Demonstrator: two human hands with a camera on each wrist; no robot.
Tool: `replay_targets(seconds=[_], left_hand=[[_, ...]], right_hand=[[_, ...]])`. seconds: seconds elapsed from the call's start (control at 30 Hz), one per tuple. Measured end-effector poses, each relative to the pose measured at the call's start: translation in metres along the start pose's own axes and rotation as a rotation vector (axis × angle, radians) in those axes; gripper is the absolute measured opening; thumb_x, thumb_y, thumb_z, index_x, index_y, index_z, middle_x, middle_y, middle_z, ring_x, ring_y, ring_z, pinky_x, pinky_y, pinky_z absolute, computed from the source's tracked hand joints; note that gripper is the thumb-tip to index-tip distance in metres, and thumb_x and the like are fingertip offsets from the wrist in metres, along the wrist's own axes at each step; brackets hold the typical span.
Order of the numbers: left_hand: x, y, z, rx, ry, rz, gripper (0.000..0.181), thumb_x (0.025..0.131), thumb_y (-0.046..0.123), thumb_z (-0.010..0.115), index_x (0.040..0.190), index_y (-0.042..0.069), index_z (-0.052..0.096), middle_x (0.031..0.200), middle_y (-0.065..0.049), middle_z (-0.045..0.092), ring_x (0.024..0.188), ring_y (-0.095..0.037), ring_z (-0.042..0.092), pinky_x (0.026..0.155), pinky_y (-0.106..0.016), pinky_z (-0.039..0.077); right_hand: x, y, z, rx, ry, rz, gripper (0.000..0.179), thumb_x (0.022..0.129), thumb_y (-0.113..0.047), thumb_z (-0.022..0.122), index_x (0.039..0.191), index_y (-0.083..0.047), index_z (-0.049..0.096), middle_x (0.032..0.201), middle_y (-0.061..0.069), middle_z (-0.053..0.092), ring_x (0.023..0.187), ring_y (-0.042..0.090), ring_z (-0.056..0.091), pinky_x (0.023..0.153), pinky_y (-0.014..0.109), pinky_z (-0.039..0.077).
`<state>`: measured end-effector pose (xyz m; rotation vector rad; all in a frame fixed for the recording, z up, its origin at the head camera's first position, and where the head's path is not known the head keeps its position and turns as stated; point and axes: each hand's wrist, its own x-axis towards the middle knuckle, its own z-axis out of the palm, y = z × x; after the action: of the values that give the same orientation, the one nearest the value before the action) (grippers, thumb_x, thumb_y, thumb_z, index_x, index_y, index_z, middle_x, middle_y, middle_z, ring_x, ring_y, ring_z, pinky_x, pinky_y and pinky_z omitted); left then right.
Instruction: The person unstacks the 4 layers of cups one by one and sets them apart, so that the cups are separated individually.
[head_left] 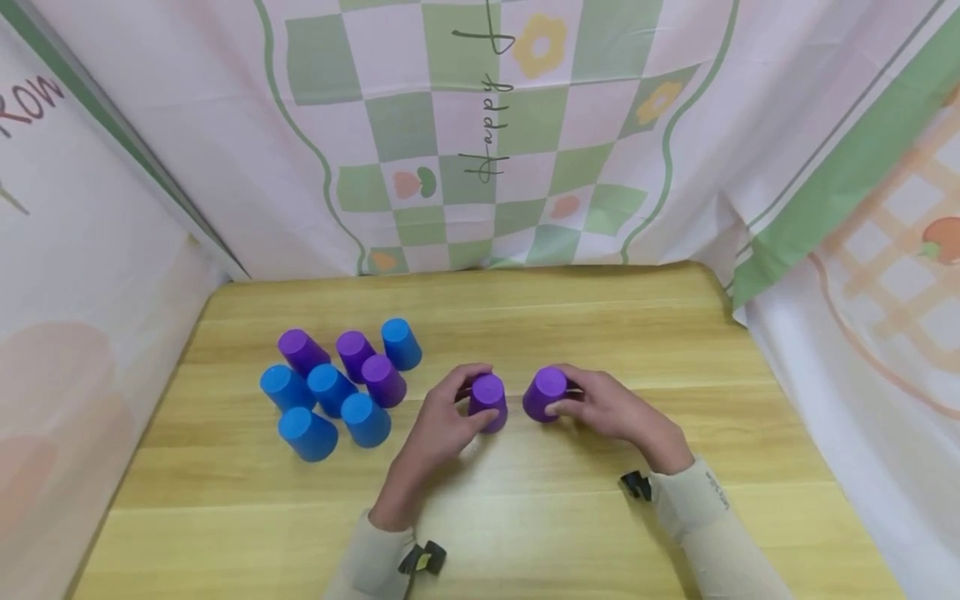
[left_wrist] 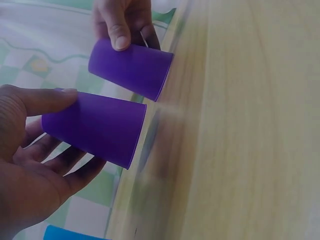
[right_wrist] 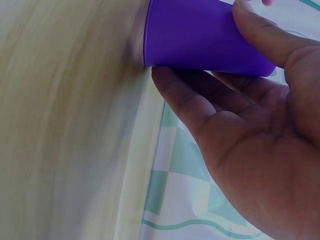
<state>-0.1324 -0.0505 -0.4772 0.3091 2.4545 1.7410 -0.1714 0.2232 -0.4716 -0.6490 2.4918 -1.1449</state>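
Near the middle of the table, my left hand point(head_left: 446, 421) grips an upside-down purple cup point(head_left: 488, 402), thumb on the near side and fingers around the back. A second purple cup point(head_left: 545, 395), also mouth down, is held by my right hand point(head_left: 606, 405) a short gap to the right. In the left wrist view, the left hand's cup point(left_wrist: 97, 127) shows its rim toward the wooden surface, with the other cup point(left_wrist: 131, 69) beyond it. The right wrist view has the right hand's cup point(right_wrist: 205, 37) between thumb and fingers, its rim close over the wood.
To the left stands a cluster of upside-down cups, several blue ones such as the front blue cup point(head_left: 308, 434) and three purple ones such as the corner purple cup point(head_left: 303, 352). Printed curtains point(head_left: 495, 133) close off the back and sides of the wooden table point(head_left: 540, 533).
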Motion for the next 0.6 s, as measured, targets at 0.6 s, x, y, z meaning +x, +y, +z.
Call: replay_targets(seconds=[0.6], left_hand=[[-0.018, 0.000, -0.040, 0.110, 0.152, -0.084, 0.055, 0.088, 0.013, 0.074, 0.135, 0.031, 0.053, 0.134, 0.006, 0.055, 0.124, -0.024, 0.055, 0.104, -0.049, 0.047]], right_hand=[[0.001, -0.002, 0.000, 0.007, -0.007, 0.033, 0.040, 0.090, -0.033, 0.070, 0.126, -0.020, 0.060, 0.116, 0.000, 0.068, 0.111, 0.021, 0.064, 0.096, 0.042, 0.053]])
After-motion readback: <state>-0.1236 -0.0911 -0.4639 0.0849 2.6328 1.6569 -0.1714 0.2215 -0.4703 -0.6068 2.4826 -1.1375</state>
